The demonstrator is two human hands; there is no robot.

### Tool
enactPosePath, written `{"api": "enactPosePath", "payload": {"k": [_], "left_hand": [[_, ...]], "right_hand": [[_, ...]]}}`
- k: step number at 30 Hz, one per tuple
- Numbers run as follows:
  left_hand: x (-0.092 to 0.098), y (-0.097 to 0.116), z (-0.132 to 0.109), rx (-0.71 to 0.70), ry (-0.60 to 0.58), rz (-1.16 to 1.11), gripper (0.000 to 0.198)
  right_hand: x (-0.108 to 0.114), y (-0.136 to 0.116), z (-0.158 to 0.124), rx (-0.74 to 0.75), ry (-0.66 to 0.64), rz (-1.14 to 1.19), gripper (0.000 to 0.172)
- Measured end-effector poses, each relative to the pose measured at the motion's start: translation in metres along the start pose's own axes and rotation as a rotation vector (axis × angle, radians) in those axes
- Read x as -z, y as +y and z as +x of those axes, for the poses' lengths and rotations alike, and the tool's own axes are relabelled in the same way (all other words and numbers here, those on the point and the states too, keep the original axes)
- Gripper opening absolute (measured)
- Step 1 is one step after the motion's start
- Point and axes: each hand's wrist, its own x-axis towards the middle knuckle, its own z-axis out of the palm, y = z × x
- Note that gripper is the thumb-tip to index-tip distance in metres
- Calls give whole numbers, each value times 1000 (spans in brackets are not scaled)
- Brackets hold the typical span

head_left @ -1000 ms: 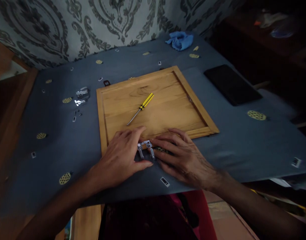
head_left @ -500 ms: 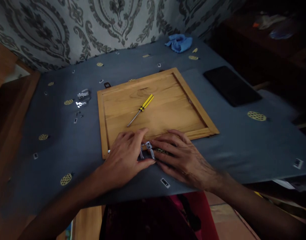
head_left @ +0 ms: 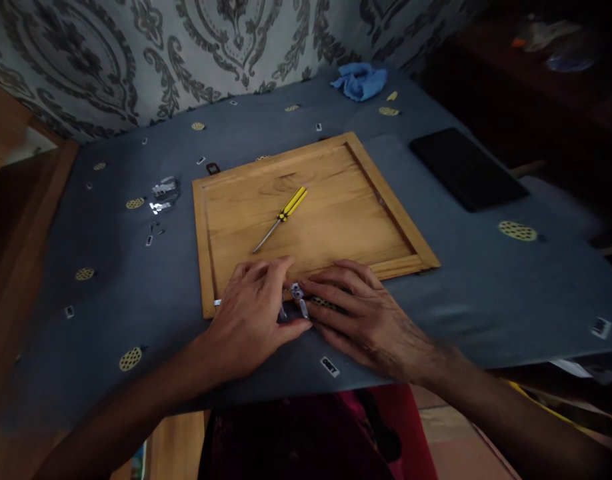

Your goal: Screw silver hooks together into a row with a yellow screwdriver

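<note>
1. So a metal hinge [head_left: 297, 293] is being partly covered by the left hand [head_left: 249, 307], right at the near edge of the wooden panel [head_left: 331, 217].
2. Those fingers are being held apart around it, can't tell if it's actually being gripped.
3. Right hand [head_left: 366, 317]: bent fingers are being held just beside it, grip can't be told either.
4. Yellow screwdriver [head_left: 293, 203] is being carried by the panel, blue cloth [head_left: 360, 82] by the bench [head_left: 486, 293].
</note>
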Motion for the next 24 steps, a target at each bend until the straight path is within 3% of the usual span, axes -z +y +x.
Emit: {"api": "enactPosePath", "payload": {"k": [12, 24], "left_hand": [[0, 1, 1, 21, 1, -23, 65], [0, 0, 2, 22, -2, -32, 60]], "right_hand": [[0, 1, -6, -4, 41, -8, 27], [-3, 2, -6, -9, 25, 33, 22]]}}
